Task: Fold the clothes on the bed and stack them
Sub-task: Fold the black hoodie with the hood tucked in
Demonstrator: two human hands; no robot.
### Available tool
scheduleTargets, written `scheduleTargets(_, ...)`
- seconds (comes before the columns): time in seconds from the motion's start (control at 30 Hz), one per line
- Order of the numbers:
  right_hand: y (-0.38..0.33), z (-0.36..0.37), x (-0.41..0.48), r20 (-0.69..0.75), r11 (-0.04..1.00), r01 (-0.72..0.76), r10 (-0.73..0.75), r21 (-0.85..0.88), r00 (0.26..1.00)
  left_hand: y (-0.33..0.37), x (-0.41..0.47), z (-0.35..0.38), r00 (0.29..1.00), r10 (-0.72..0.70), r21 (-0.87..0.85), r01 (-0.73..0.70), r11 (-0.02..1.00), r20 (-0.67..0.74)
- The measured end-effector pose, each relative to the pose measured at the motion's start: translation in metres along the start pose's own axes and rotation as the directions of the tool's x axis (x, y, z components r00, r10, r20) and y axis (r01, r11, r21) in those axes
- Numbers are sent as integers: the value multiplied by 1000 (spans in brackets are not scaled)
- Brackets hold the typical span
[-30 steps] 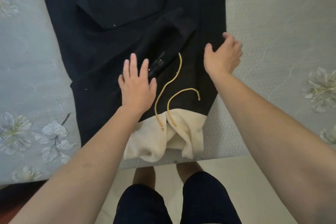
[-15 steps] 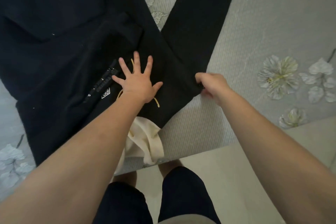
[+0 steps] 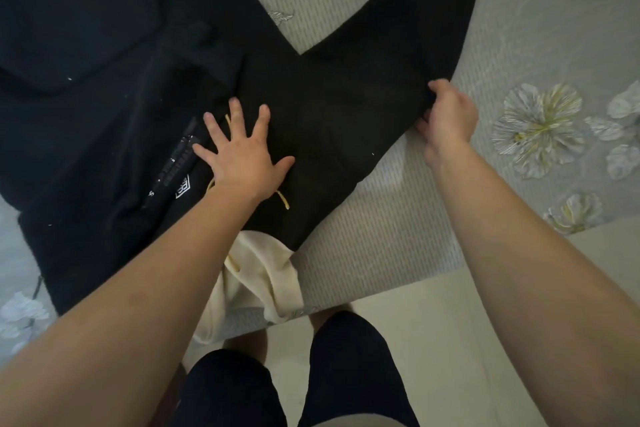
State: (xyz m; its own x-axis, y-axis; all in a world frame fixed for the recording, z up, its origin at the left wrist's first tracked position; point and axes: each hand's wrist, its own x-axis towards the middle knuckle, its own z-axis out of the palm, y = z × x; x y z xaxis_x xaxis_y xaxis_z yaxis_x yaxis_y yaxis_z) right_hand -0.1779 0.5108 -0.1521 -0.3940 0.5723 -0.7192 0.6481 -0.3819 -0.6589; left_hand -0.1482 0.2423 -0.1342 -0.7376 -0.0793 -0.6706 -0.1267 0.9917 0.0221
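Black trousers [image 3: 329,107] lie spread on the bed [image 3: 381,236], legs splayed in a V near its front edge. The fabric looks soft and limp; hems and side seams seem the best holds. Left hand [image 3: 242,156] presses flat, fingers apart; right hand [image 3: 446,118] has fingers clamped on the side edge. Cream garment [image 3: 263,277] and yellow drawstring [image 3: 282,199] lie close by.

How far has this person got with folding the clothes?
Early on. No folded stack is in view. The left hand presses flat on the black trousers near the yellow drawstring, while the right hand grips their edge. Legs still splay open; the cream garment underneath lies crumpled, unfolded.
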Motion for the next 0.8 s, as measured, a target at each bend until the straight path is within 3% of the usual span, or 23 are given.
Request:
scheduleTargets(0.1,-26,5,1,104,994,44,-54,101,993,19,0,-1,939,202,10,-207,978,-278)
scheduleTargets(0.13,-35,8,3,125,992,52,-67,116,990,27,3,-2,910,283,30,-287,957,-303)
scheduleTargets(0.2,-50,14,9,147,991,73,-89,111,985,40,17,-2,918,359,90,-349,933,-165)
scheduleTargets(0.27,-64,17,16,211,993,67,-87,101,974,47,28,-1,943,332,160,-328,931,2)
scheduleTargets(0.4,-86,23,27,522,997,37,-69,71,850,47,34,6,949,317,181,-312,932,7)
scheduleTargets(0.5,-100,38,28,468,984,168,-123,-56,875,50,36,5,954,298,187,-297,937,20)
scheduleTargets(0.63,-108,57,11,366,822,508,-403,-259,839,52,37,2,950,307,188,-313,931,61)
scheduleTargets(0.8,-101,87,-47,376,491,793,-702,-360,605,39,37,-14,910,403,96,-412,906,100)
